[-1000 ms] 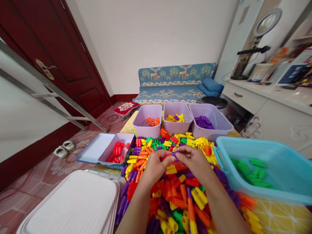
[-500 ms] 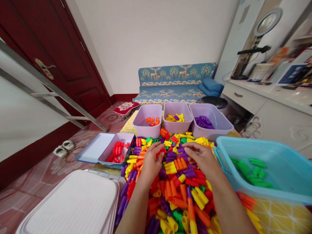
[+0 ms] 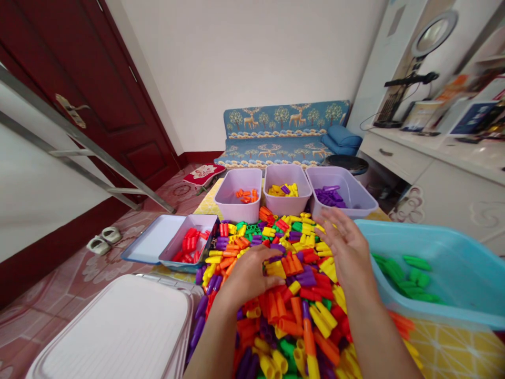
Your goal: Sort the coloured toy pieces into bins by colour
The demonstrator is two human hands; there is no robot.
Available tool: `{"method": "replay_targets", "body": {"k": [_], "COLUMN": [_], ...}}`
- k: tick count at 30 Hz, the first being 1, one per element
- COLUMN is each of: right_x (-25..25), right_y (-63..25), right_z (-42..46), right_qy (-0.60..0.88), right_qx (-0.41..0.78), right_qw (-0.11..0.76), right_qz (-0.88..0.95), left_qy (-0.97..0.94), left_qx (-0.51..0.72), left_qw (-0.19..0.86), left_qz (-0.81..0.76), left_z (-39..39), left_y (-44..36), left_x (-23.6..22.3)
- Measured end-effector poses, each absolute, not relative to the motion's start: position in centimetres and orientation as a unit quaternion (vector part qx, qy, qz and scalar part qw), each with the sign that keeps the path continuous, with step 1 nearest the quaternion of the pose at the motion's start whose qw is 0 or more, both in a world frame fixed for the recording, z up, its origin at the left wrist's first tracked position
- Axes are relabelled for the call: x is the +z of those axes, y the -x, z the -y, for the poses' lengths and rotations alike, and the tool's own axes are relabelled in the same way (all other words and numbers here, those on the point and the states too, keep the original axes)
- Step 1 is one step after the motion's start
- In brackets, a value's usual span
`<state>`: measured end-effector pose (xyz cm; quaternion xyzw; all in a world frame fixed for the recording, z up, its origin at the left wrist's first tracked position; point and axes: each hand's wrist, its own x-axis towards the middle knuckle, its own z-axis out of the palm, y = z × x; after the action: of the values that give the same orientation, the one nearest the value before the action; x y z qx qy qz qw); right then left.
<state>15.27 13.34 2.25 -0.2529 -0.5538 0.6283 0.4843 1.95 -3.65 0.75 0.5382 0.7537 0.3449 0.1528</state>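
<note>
A heap of short plastic tube pieces [image 3: 300, 295] in orange, yellow, purple, red and green fills the middle of the table. My left hand [image 3: 246, 276] lies palm down on the heap, its fingers curled over the pieces, and I cannot tell whether it holds one. My right hand [image 3: 343, 245] is raised above the heap's far right side, fingers spread, holding nothing. It is nearest the lilac tub [image 3: 357, 197] of purple pieces and the blue basin [image 3: 394, 231] of green pieces [image 3: 406, 279].
Two more lilac tubs stand at the far side, one with orange pieces [image 3: 239, 210], one with yellow [image 3: 286, 202]. A tin tray [image 3: 153, 237] holding red pieces [image 3: 188, 245] sits left. A white lidded box [image 3: 118, 326] lies lower left.
My hands have moved apart. The right one has risen toward the purple tub with its fingers spread, and a purple piece lies on top in that tub. The left one has dropped lower onto the heap.
</note>
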Motion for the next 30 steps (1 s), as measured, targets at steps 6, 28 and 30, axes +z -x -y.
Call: {"method": "replay_targets", "body": {"k": [6,28,30], "right_x": [0.1,-0.6,-0.9], "right_y": [-16.1,-13.4,-13.3], "right_z": [-13.5,-11.4,-11.6], "right_qy": [0.256,0.262,0.266], "right_qx": [0.471,0.507,0.518], "right_qw": [0.161,0.233,0.238], "right_qz": [0.829,0.787,0.778], "left_qy": [-0.551,-0.435,-0.426], "left_qx": [0.317,0.425,0.429], "left_qw": [0.151,0.026,0.02], "left_qz": [-0.757,-0.794,-0.796], "left_z": [3.5,2.5,2.4], "left_y": [-2.1,0.0,0.6], "left_x": [0.7,-0.2,-0.2]}}
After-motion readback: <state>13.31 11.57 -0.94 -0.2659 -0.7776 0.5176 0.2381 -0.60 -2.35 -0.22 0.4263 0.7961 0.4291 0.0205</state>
